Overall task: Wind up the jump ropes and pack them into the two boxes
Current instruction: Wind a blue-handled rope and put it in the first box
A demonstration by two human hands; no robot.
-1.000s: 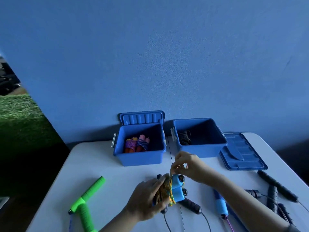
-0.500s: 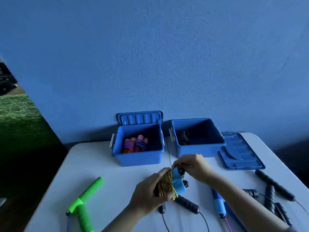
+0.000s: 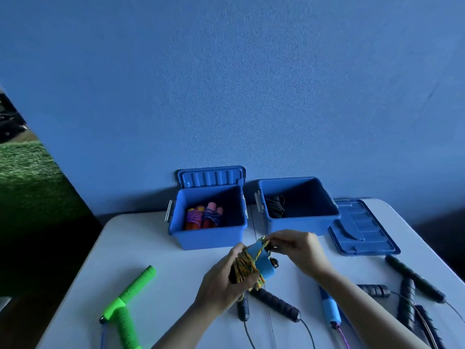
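The jump rope being wound [image 3: 254, 264] has light-blue foam handles, held side by side just above the white table [image 3: 156, 250], in front of the two boxes. Its yellow-and-dark braided cord is wrapped in many turns round the handles. The left hand [image 3: 224, 283] grips the bundle from the left, fingers curled over the coils. The right hand [image 3: 299, 248] pinches the cord's free end at the top of the handles, where a short strand crosses the blue foam.

This looks like the last part of the winding step: nearly all the cord is taken up. The next move probably calls for tucking or looping the pinched end under a turn so it holds, while the left hand keeps the coils tight, then carrying the bundle to a box.

The left box [image 3: 208, 236], its lid propped upright behind it, already holds two wound ropes with pink and orange handles [image 3: 203, 216]. The right box [image 3: 302, 222] holds a coiled black rope [image 3: 275, 207]; its lid [image 3: 362, 230] lies flat beside it.

Unwound on the table lie a green-handled rope [image 3: 125, 298], several black-handled ropes [image 3: 275, 304] and a blue-handled one [image 3: 331, 308].

No brand, label or writing can be read anywhere.
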